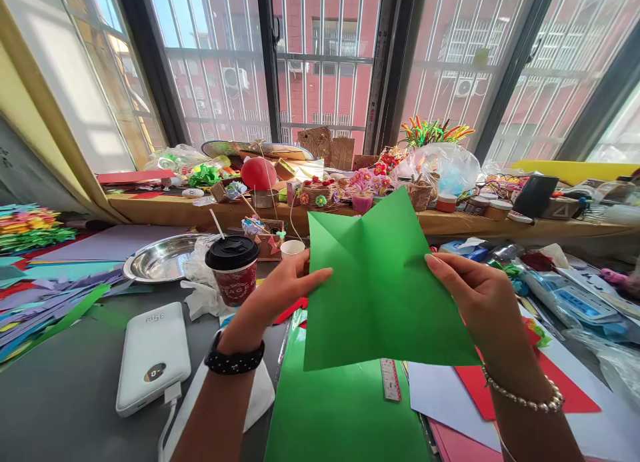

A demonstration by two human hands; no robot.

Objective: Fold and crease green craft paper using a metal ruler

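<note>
A sheet of green paper (370, 295) is held up in the air, with creases running through its middle and a dip in its top edge. My left hand (285, 285) pinches its left edge, thumb on the near face and the other fingers mostly behind. On the opposite edge, my right hand (470, 282) grips the paper between thumb and fingers. Below the sheet lies a larger green surface (345, 415) on the table. A short ruler (391, 381) rests on it, its upper end hidden behind the held paper.
Left of my hands stand a lidded cup (233, 272) with a straw, a white power bank (154, 355) with a cable, and a metal tray (160, 259). Red paper (570, 382) and white sheets lie at right. Craft items, including a red balloon (259, 174), crowd the window ledge.
</note>
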